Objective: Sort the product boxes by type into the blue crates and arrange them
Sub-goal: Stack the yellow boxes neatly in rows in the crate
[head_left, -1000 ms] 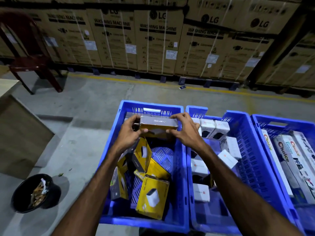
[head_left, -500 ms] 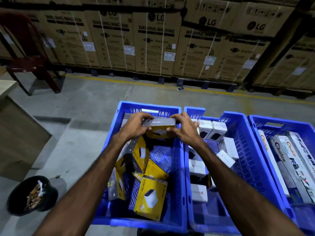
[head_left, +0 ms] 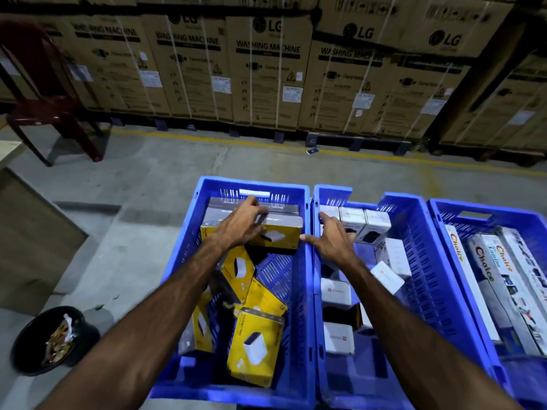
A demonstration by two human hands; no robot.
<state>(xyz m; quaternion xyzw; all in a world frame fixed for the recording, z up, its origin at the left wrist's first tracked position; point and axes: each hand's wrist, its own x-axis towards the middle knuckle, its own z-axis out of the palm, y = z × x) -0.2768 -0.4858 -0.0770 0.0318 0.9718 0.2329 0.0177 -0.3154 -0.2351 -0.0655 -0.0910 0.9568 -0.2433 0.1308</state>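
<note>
Three blue crates stand side by side on the floor. In the left crate [head_left: 254, 183], yellow-and-grey boxes stand in a row against the far wall. My left hand [head_left: 242, 224] grips the top of the front yellow box [head_left: 278, 239] in that row. Several more yellow boxes [head_left: 254, 350] lie loose and tilted nearer to me. My right hand [head_left: 334, 238] hovers with fingers spread over the rim between the left and middle crate [head_left: 414, 232], holding nothing. The middle crate holds white boxes [head_left: 352, 217], some in a row at the far end, others scattered.
The right crate [head_left: 473, 208] holds long "Choice" boxes [head_left: 485, 267]. A black bin [head_left: 44, 341] with scraps sits on the floor at lower left, beside a wooden cabinet [head_left: 29, 232]. A dark red chair [head_left: 44, 108] and stacked washing machine cartons [head_left: 266, 69] stand beyond.
Both hands lowered the yellow box into the row at the far end of the left crate. My right hand let go and moved right toward the middle crate.
</note>
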